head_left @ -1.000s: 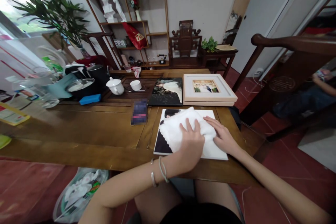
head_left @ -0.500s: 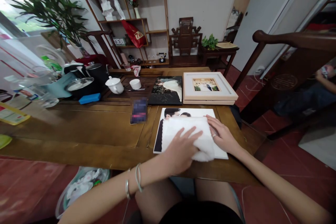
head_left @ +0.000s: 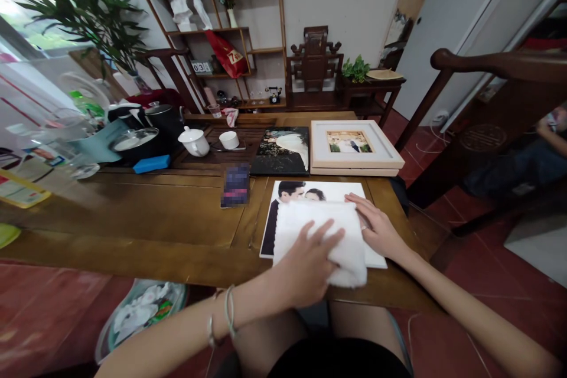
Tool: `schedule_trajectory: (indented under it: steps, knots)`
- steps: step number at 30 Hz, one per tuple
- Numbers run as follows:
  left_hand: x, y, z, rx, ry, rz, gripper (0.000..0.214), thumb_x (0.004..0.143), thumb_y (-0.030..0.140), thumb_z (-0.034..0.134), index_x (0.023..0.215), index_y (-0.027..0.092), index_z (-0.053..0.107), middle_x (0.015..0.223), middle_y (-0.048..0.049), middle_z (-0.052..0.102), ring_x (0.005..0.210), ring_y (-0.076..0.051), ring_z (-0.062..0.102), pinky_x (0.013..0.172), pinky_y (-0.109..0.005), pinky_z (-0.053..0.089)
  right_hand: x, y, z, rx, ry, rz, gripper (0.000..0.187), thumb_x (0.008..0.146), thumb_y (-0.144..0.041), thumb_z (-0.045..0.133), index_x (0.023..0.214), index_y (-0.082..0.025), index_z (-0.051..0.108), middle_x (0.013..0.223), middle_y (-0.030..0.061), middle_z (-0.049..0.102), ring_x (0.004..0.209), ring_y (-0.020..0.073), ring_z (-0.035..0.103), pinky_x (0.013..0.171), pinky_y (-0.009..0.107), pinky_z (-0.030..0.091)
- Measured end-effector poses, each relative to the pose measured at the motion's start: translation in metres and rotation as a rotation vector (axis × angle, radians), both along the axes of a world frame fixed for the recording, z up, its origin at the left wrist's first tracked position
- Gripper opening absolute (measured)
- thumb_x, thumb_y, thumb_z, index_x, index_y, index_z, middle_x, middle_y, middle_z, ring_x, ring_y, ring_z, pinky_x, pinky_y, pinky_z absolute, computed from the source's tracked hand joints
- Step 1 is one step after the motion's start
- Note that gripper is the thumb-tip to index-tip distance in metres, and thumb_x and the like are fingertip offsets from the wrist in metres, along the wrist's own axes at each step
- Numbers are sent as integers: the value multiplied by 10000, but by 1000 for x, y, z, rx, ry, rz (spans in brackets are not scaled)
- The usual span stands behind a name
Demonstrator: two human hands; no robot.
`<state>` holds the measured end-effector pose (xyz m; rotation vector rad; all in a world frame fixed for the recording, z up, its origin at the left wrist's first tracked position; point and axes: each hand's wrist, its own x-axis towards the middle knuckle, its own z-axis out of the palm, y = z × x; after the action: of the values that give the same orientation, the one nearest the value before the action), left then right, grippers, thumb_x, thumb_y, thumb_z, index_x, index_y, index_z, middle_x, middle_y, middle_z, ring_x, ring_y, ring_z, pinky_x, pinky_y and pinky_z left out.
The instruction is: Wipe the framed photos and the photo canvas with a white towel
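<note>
A white cloth (head_left: pixel 310 218) lies over most of a photo panel (head_left: pixel 267 239) that shows a couple. My left hand (head_left: pixel 305 266) rests flat on the cloth with its fingers spread. At the panel's right side my right hand (head_left: pixel 376 224) lies with its fingers stretched out, touching the panel and the cloth's upper right corner. The cloth's lower edge hangs past the near side of the panel. Much of the picture is hidden beneath cloth and hands.
Behind the panel sit a dark photo board (head_left: pixel 283 156) and a pale framed picture (head_left: pixel 357 144). A phone-like dark item (head_left: pixel 235 186), white teapot (head_left: pixel 194 142), white cup (head_left: pixel 228 140) and blue block (head_left: pixel 152 164) are further left. A bin (head_left: pixel 144 310) stands below the table edge.
My left hand and the cloth under it have slid a little toward me, uncovering more of the second face in the picture. My right hand stays nearly in place.
</note>
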<state>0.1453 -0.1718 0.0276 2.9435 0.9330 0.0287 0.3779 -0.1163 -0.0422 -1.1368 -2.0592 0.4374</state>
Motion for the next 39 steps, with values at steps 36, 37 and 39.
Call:
schedule_trajectory:
  steps: [36,37,39]
  knots:
    - [-34,61,2,-45,-58,88,320,878,268,504,1147,186,656,1479,-117,403,1417,-247,269,1146,-518,168,-2,-1,1,8,25,-8,370,913,-254,447,1259,-269,579,1317,73,579,1279,264,468,1065,547,369]
    - [-35,71,1,-28,-63,105,330,892,274,489,1172,191,641,1483,-116,398,1421,-247,259,1142,-532,159,-1,-1,1,9,25,-6,371,914,-254,447,1262,-269,576,1320,73,577,1281,263,466,1066,549,368]
    - [-35,81,-1,-2,-67,122,359,901,285,480,1228,202,603,1494,-107,380,1429,-260,233,1130,-565,156,-1,-1,0,11,22,-3,372,916,-253,446,1266,-269,571,1322,73,575,1284,262,461,1066,553,367]
